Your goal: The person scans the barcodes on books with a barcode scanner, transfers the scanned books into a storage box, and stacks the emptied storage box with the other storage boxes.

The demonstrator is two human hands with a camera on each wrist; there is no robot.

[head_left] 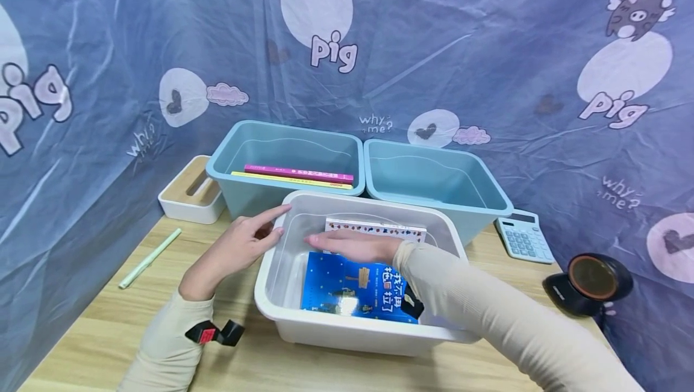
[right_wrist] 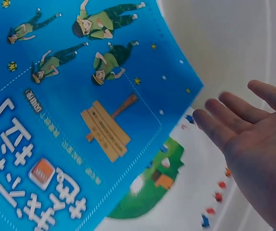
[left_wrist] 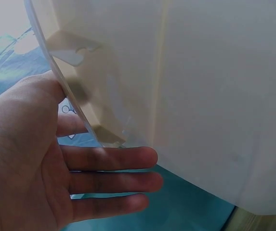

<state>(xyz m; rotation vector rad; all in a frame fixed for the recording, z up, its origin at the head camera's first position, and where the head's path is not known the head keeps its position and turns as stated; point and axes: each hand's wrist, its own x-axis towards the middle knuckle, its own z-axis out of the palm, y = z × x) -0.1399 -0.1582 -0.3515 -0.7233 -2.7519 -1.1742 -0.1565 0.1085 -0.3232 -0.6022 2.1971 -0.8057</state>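
Observation:
A white plastic bin stands on the table. Inside lie a blue picture book and, partly beneath it, a white book with a green picture and small coloured figures. My left hand touches the bin's left rim with thumb and index finger. In the left wrist view, the other fingers extend straight beside the bin's outer wall. Inside the bin, my right hand hovers over the books, holding nothing. Its fingers are nearly straight in the right wrist view, beside the blue book's corner and apart from it.
Behind stand two teal bins; the left one holds a magenta book and a yellow book, the other sits beside it. A tissue box and a green pen lie left. A calculator and black round-topped object are right.

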